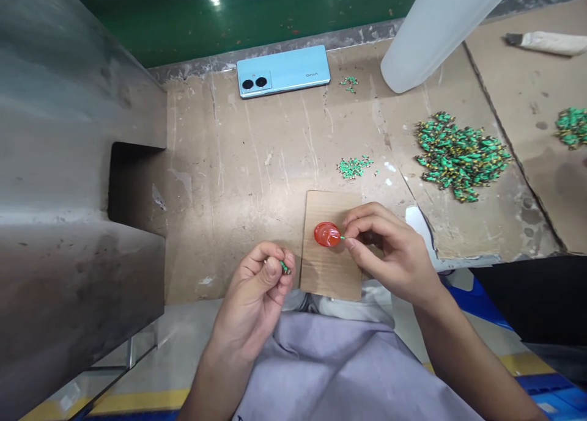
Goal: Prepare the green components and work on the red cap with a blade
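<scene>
My left hand (250, 289) is closed, pinching a small green piece with dark ends (285, 267) between thumb and fingers. Just right of it, a small round red cup (326, 233) with shiny orange-red contents rests on a cardboard piece (332, 274). My right hand (397, 253) reaches in from the right, its thumb and forefinger closed on a thin green piece (342, 237) at the cup's right rim. Whether that piece touches the contents, I cannot tell. Beyond the cardboard lies a small heap of green pieces (353, 167).
A large pile of green pieces with dark and yellow ends (461, 155) lies to the right. At the back are a light-blue phone (284, 71), a few loose green pieces (350, 84) and a white cylinder (431, 36). A metal housing (82, 134) stands along the left.
</scene>
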### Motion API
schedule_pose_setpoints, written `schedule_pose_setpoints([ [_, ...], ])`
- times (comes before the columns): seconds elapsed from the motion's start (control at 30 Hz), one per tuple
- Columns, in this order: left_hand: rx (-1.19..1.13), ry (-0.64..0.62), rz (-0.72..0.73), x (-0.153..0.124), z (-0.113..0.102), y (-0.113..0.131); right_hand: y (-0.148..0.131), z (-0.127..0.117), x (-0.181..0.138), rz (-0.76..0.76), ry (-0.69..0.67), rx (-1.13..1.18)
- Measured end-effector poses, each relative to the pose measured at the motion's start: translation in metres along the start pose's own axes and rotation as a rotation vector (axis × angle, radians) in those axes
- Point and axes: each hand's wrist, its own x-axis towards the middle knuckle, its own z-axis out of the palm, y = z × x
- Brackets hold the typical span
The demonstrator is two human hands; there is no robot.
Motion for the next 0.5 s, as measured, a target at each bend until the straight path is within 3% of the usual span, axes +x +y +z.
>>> schedule_pose_setpoints([
  [0.2, 0.012, -0.025, -0.007, -0.0011, 0.0043, 0.0025, 0.0, 0.0005, -0.0009, 0.011, 0.005, 0.008],
  [0.5, 0.084, 0.037, -0.013, -0.0036, 0.0081, 0.0018, 0.0008, 0.0009, -0.0014, 0.017, 0.0, -0.004],
])
